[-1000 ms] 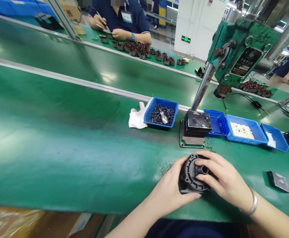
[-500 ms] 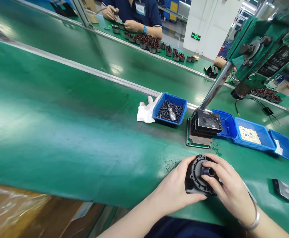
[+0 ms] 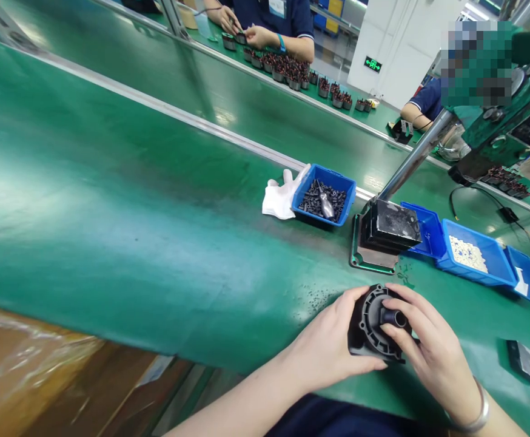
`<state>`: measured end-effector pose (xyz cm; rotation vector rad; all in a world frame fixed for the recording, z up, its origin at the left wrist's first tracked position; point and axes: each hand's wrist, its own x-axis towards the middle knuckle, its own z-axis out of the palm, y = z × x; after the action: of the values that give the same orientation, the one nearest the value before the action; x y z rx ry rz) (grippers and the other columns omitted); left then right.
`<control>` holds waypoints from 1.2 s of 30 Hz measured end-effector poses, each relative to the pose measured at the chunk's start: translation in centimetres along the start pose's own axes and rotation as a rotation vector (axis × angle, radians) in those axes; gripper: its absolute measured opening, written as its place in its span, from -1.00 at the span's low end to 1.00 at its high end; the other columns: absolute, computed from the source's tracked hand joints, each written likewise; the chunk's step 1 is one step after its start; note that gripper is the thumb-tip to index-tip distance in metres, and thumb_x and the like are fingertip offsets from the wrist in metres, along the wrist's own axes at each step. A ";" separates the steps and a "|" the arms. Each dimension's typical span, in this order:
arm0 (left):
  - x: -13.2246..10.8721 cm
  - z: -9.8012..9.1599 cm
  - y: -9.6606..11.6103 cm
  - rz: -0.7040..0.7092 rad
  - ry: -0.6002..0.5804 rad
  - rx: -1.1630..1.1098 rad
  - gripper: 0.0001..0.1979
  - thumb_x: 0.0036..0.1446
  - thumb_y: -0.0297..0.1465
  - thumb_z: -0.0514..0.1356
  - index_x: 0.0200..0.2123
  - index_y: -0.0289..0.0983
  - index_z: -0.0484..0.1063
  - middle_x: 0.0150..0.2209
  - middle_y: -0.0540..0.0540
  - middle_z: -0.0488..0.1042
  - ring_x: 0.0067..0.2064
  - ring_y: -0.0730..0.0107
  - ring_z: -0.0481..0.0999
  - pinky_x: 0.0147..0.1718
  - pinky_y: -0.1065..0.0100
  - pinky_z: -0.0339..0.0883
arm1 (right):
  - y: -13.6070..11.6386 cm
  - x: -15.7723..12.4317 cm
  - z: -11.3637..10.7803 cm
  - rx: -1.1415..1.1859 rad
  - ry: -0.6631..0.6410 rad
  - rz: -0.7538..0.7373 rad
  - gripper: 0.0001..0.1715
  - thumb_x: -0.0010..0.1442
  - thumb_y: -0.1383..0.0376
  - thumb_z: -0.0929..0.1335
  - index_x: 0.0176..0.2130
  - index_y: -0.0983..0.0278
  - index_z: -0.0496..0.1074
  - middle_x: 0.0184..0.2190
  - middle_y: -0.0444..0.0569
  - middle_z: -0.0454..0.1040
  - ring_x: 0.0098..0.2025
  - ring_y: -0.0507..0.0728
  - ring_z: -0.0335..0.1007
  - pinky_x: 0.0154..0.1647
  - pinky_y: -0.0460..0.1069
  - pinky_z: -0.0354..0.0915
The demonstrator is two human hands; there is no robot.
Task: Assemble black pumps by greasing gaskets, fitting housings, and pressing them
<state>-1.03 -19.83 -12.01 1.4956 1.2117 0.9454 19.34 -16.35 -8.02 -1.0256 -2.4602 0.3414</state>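
A round black plastic housing (image 3: 372,328) with a short tube on its face rests at the near edge of the green bench (image 3: 133,230). My left hand (image 3: 328,346) wraps its left side, thumb under and fingers over the rim. From the right, my right hand (image 3: 433,349) grips it with fingers curled round the tube; a silver bangle sits on that wrist. Just beyond the housing stands the black block base (image 3: 390,227) of a green press (image 3: 496,115).
A blue bin of small black parts (image 3: 324,197) and a white glove (image 3: 281,197) lie left of the press. Blue bins (image 3: 472,255) run to the right, one with white pieces. A black square plate (image 3: 529,364) lies far right. Other people work across the conveyor.
The view has swung left and down, so everything has shifted right in the frame. Both hands keep the same hold on the black housing at the bench edge.
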 end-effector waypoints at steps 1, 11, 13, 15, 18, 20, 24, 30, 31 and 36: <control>0.0 0.0 0.0 0.005 0.001 -0.004 -0.03 -0.23 -0.30 0.51 0.24 -0.17 0.14 0.18 -0.20 0.38 0.17 0.02 0.41 0.15 0.04 0.36 | 0.0 0.0 0.0 0.002 -0.003 0.005 -0.69 0.34 0.27 0.32 0.08 0.17 0.34 0.17 0.10 0.37 0.19 0.18 0.33 0.19 0.12 0.35; -0.1 0.2 -0.2 0.028 0.004 0.001 -0.01 -0.22 -0.28 0.51 0.26 -0.15 0.12 0.18 -0.21 0.38 0.17 0.00 0.42 0.16 0.02 0.36 | 0.0 -0.1 0.1 0.006 0.004 0.024 -0.70 0.33 0.26 0.31 0.06 0.17 0.37 0.16 0.09 0.38 0.18 0.20 0.35 0.17 0.12 0.37; -0.1 0.2 -0.2 0.039 0.008 0.004 0.01 -0.20 -0.28 0.50 0.29 -0.15 0.09 0.21 -0.22 0.36 0.18 0.00 0.41 0.17 0.02 0.36 | 0.0 0.0 0.0 0.007 0.001 0.023 -0.70 0.33 0.26 0.32 0.06 0.18 0.37 0.15 0.09 0.39 0.18 0.21 0.36 0.17 0.12 0.37; -0.1 0.2 -0.3 0.077 0.003 0.014 0.02 -0.18 -0.28 0.50 0.31 -0.13 0.06 0.24 -0.21 0.32 0.23 0.02 0.37 0.21 0.02 0.32 | 0.0 0.1 0.0 0.002 0.001 0.022 -0.70 0.33 0.26 0.32 0.06 0.18 0.37 0.15 0.10 0.39 0.18 0.20 0.36 0.17 0.11 0.38; 0.1 0.1 -0.4 0.152 -0.025 0.055 -0.05 -0.16 -0.31 0.50 0.27 -0.08 0.14 0.28 -0.16 0.27 0.30 0.07 0.27 0.28 0.03 0.22 | 0.0 0.0 0.0 -0.009 -0.002 0.017 -0.71 0.33 0.26 0.32 0.05 0.19 0.36 0.16 0.10 0.38 0.19 0.20 0.35 0.18 0.12 0.37; 0.2 0.0 -0.5 0.165 -0.036 0.079 -0.11 -0.17 -0.32 0.50 0.23 -0.07 0.20 0.29 -0.15 0.25 0.32 0.07 0.24 0.30 0.03 0.18 | 0.0 -0.1 0.1 0.003 0.008 0.026 -0.69 0.33 0.24 0.33 0.06 0.19 0.33 0.16 0.11 0.39 0.19 0.20 0.35 0.19 0.14 0.37; 0.6 -0.1 -0.4 0.174 -0.042 0.073 -0.15 -0.20 -0.34 0.51 0.18 -0.07 0.26 0.28 -0.16 0.27 0.31 0.06 0.25 0.30 0.02 0.17 | 0.1 -0.2 0.5 0.062 0.076 0.064 -0.54 0.31 0.19 0.35 0.14 0.20 0.21 0.13 0.14 0.42 0.16 0.22 0.39 0.14 0.18 0.42; 1.0 -0.2 -0.7 0.173 -0.034 0.080 -0.19 -0.27 -0.34 0.53 0.11 -0.07 0.33 0.24 -0.13 0.32 0.28 0.06 0.30 0.28 0.04 0.19 | 0.0 0.2 0.6 0.061 0.077 0.070 -0.51 0.31 0.18 0.34 0.17 0.21 0.18 0.10 0.13 0.44 0.14 0.23 0.42 0.12 0.21 0.44; 1.0 -0.2 -0.7 0.169 -0.030 0.084 -0.19 -0.27 -0.33 0.53 0.10 -0.08 0.33 0.23 -0.12 0.33 0.27 0.06 0.30 0.28 0.04 0.19 | -0.1 0.2 0.6 0.056 0.074 0.064 -0.50 0.31 0.19 0.33 0.18 0.21 0.18 0.09 0.13 0.44 0.13 0.23 0.41 0.13 0.21 0.43; 1.2 -0.2 -0.5 0.166 -0.021 0.110 -0.23 -0.25 -0.37 0.51 0.09 -0.11 0.33 0.20 -0.13 0.36 0.23 0.08 0.34 0.25 0.05 0.21 | -0.3 0.7 0.1 0.035 0.043 0.030 -0.54 0.34 0.23 0.31 0.17 0.22 0.16 0.10 0.15 0.42 0.13 0.24 0.40 0.10 0.22 0.44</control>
<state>-1.08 -18.60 -12.49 1.7109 1.1536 0.9825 18.66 -16.08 -7.77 -1.0452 -2.3949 0.3666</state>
